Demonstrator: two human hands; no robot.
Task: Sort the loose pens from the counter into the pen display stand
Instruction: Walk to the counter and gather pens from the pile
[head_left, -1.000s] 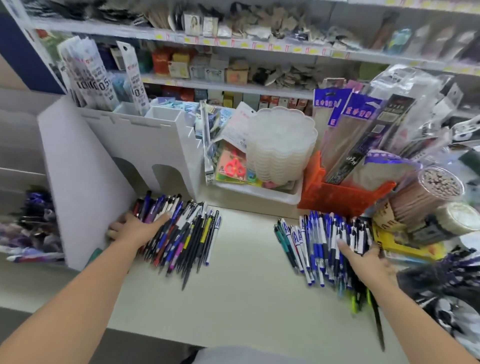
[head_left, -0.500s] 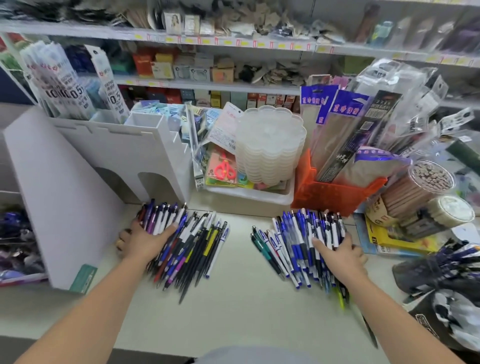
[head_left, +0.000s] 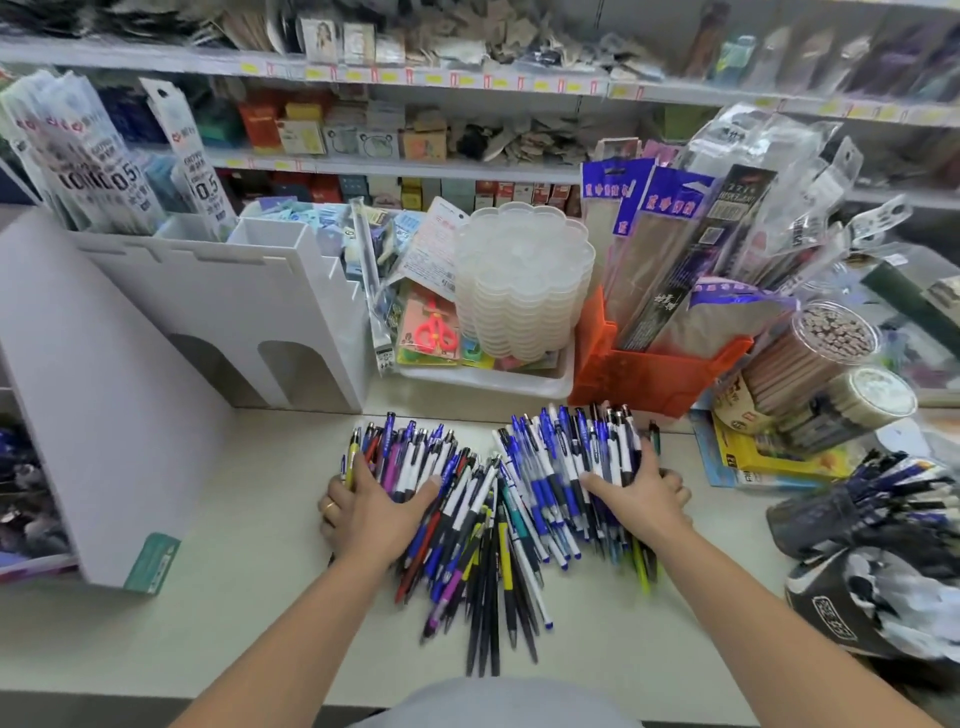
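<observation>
counter (head_left: 249, 613) bare left, stand (head_left: 218, 312) behind

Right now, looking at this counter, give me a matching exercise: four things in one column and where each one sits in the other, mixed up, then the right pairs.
Things:
1. white pen display stand
2. orange bin
3. stack of clear trays
4. loose pens

Places:
A. under both hands
B. left of the counter
C. in the white tub, centre back
D. right of the white tub

Pairs: 1-B, 2-D, 3-C, 4-A

head view, down onto counter (head_left: 260, 597)
</observation>
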